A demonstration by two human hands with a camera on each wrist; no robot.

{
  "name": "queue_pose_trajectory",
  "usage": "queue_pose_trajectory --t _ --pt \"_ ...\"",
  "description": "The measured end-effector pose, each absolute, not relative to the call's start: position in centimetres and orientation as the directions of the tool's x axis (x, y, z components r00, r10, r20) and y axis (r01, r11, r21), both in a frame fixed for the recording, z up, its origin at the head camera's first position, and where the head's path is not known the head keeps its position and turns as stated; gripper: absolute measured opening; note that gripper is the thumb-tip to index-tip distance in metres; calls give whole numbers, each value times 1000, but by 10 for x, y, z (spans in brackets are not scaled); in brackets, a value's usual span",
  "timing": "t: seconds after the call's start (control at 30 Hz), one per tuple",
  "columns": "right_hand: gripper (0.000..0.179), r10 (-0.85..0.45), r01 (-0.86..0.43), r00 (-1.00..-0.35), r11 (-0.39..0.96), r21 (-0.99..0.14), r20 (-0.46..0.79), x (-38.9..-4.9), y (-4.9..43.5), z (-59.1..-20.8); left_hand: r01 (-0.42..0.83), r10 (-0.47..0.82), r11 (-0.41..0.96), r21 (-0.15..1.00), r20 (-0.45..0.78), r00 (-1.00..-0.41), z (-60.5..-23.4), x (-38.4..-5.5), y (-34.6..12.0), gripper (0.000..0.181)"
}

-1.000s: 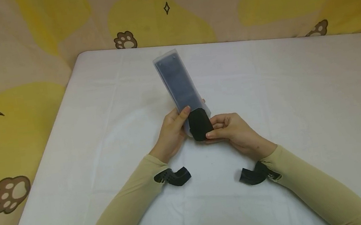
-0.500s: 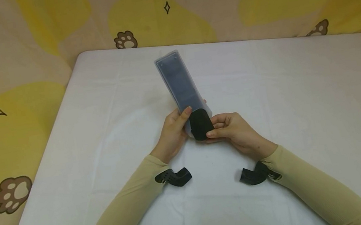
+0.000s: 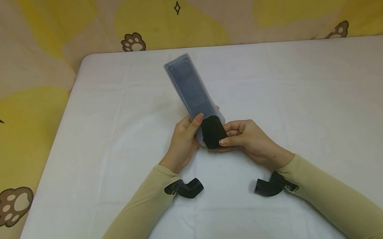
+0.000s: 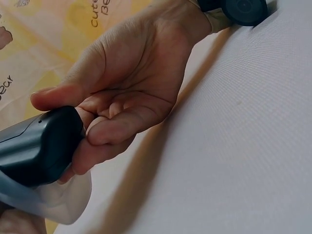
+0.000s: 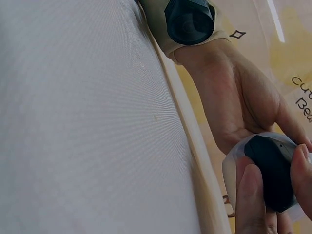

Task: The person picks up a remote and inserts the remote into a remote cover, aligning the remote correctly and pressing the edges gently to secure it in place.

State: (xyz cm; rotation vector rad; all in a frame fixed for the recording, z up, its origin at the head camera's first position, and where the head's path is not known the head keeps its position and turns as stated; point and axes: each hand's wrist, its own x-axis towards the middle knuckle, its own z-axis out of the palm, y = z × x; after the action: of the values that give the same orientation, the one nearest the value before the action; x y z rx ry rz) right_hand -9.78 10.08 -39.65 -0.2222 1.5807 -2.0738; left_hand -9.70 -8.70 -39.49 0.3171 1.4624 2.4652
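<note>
Over the middle of the table my left hand (image 3: 182, 143) grips a long translucent plastic case (image 3: 189, 85) by its near part, thumb on top. The case tilts up and away and encloses a flat dark blue-grey insert. At its near end sits a smooth black rounded piece (image 3: 213, 132), with translucent plastic showing around it. My right hand (image 3: 253, 139) pinches this black piece at its lower right corner. In the left wrist view the right hand (image 4: 131, 83) has its thumb and fingertips at the black end. The left hand (image 5: 239, 97) shows behind the piece in the right wrist view.
A white cloth-like surface covers the table (image 3: 316, 118). Behind it and to the left hangs a yellow and beige patterned curtain (image 3: 170, 20). A black wrist camera mount (image 3: 190, 188) sits on the left sleeve, and another black mount (image 3: 268, 186) on the right sleeve.
</note>
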Motion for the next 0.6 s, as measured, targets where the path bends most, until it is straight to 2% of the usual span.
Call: queue_pose_trajectory --t 0.43,0.6 --pt "24 -489 300 -854 -183 -936 -178 -98 101 -397 -112 333 -478 871 61 -941 -393 -96 -87 83" --pt "24 -493 300 -852 -185 -936 -175 -98 101 -397 -124 332 -470 874 45 -942 -393 -96 -88 61"
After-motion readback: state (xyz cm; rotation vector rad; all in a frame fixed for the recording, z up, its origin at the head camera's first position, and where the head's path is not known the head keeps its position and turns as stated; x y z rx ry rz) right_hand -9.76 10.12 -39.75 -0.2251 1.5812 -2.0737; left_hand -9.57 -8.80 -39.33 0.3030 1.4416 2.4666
